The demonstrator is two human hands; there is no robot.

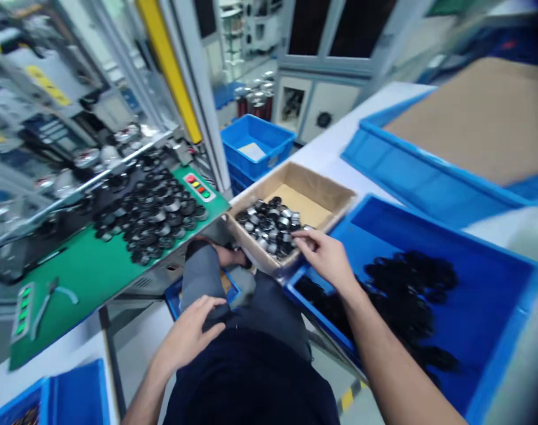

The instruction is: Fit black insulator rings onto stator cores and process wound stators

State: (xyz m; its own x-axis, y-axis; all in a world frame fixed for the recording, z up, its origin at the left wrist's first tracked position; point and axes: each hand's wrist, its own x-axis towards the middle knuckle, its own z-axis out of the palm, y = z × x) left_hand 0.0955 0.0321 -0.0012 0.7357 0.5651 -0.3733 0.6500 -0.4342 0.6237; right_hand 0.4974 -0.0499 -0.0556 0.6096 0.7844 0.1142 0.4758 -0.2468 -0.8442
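Note:
My left hand (193,330) lies over my left thigh, palm down, thumb apart from the fingers, holding nothing. Over the near right corner of a brown box (324,186) is my right hand (324,254), its thumb and fingertips drawn close together. Whether something small is between them I cannot make out. Just beyond those fingertips, silver-and-black cylindrical parts (269,224) are heaped in the box. My right forearm passes over a blue bin (485,319) that holds dark ring-like parts (410,283), blurred in the picture.
A green bench mat (87,283) to the left carries many black-and-silver parts (163,206), pliers (52,301) and button panels (199,186). Blue crates (258,139) stand behind the box. Brown board (476,118) covers another blue tray (410,165) at right. A yellow-edged post (171,71) rises beyond the mat.

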